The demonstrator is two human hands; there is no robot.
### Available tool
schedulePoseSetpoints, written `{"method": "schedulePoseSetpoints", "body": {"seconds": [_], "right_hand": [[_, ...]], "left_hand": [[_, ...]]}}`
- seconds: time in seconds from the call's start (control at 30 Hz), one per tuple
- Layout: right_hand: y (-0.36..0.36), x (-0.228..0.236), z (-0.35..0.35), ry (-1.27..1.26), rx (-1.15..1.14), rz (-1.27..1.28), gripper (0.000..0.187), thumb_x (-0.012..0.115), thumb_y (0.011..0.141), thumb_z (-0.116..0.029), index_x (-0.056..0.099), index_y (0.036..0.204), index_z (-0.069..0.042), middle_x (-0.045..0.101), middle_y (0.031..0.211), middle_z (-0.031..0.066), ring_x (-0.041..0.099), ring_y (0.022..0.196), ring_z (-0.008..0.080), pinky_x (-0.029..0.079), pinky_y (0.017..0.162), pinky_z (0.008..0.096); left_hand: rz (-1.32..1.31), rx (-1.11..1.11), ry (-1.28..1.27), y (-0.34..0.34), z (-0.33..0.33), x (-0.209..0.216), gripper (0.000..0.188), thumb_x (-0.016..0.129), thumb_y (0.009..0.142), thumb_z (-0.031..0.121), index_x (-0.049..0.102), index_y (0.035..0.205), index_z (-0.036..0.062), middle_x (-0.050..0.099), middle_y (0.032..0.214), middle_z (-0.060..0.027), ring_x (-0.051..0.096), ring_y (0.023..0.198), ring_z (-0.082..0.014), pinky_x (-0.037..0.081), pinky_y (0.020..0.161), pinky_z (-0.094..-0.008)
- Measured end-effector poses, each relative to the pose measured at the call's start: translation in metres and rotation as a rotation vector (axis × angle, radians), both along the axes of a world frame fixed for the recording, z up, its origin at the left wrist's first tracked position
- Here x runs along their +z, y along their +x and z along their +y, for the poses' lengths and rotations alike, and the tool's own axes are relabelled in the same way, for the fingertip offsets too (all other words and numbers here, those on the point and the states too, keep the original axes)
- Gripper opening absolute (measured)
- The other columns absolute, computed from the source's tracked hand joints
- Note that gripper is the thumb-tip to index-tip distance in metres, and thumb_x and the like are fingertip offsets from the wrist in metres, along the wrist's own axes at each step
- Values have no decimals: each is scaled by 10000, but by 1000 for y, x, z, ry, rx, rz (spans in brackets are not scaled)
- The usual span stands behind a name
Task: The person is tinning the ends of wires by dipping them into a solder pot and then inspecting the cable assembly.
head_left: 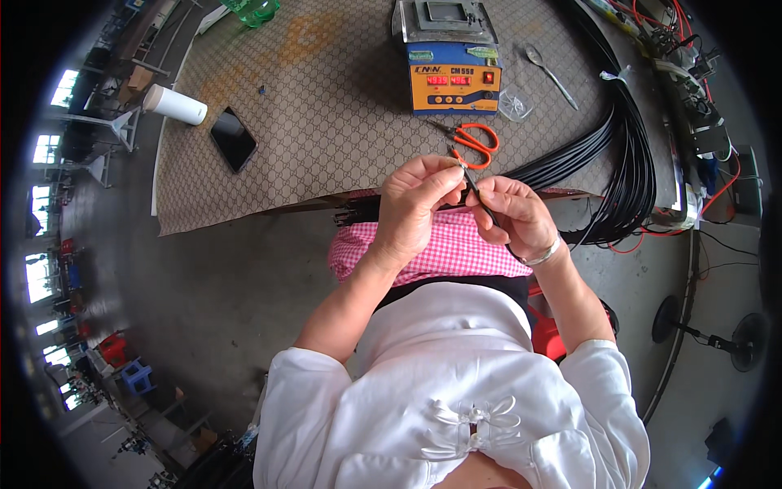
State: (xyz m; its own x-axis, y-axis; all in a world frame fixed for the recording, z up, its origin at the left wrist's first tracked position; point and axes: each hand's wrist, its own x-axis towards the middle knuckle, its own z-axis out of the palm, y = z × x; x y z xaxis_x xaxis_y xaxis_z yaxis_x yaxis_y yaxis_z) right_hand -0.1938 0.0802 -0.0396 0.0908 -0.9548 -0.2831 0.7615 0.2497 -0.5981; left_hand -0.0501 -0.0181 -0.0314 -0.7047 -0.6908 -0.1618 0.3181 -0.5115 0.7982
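Note:
Above my lap, at the near edge of the table, my left hand [414, 202] pinches the tip of a thin black cable [486, 210] between thumb and fingers. My right hand [519, 215] grips the same cable a little farther along, and its tail runs down past the right wrist. What exactly sits at the cable's tip is too small to make out. Just beyond my fingers lie scissors with orange handles [491, 147], blades pointing left. Behind them stands a blue and orange heated pot unit [454, 79] with a lit red display.
A thick bundle of black cables [634, 155] spreads along the table's right side. A spoon [554, 80] and a clear dish [514, 106] lie near the unit. To the left are a phone [234, 139], a white tumbler [175, 106] and a green bottle [254, 10]. Pink checked cloth [464, 244] covers my lap.

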Motion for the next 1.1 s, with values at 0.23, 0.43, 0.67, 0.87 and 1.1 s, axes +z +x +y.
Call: {"method": "schedulePoseSetpoints", "body": {"seconds": [0.23, 0.43, 0.67, 0.87, 1.1], "right_hand": [[-6, 3, 1, -2, 44, 77, 193, 487, 881, -155, 568, 877, 20, 486, 603, 29, 340, 420, 75, 249, 376, 193], [-5, -12, -2, -111, 53, -1, 196, 489, 886, -165, 571, 892, 13, 515, 632, 31, 375, 457, 71, 281, 403, 191], [-5, -21, 0, -106, -80, 218, 139, 552, 856, -111, 593, 921, 5, 558, 698, 43, 464, 566, 78, 354, 476, 184], [-4, -19, 2, -56, -103, 258, 140, 565, 852, -126, 594, 901, 2, 543, 685, 28, 431, 521, 61, 323, 445, 172], [-12, -2, 4, -18, 37, 257, 182, 543, 869, -166, 585, 858, 11, 451, 612, -15, 322, 466, 35, 233, 396, 172]], "left_hand": [[-90, -20, -162, 4, -8, 5, 104, 607, 788, 72, 604, 865, 2, 603, 740, -34, 552, 642, -67, 465, 614, -190], [157, -102, 286, -5, -1, -5, 76, 562, 807, 92, 592, 807, 22, 567, 676, -32, 506, 596, -94, 409, 560, -202], [251, -253, 675, -1, 0, -8, 85, 572, 814, 115, 595, 813, 34, 563, 658, -19, 475, 566, -84, 378, 527, -207], [85, -93, 399, -1, 2, -2, 104, 551, 834, 103, 588, 875, 14, 576, 685, -32, 483, 566, -100, 383, 527, -217], [30, -174, 203, 3, -3, 2, 97, 547, 837, 108, 574, 842, 14, 587, 713, -44, 545, 620, -96, 436, 570, -210]]}}
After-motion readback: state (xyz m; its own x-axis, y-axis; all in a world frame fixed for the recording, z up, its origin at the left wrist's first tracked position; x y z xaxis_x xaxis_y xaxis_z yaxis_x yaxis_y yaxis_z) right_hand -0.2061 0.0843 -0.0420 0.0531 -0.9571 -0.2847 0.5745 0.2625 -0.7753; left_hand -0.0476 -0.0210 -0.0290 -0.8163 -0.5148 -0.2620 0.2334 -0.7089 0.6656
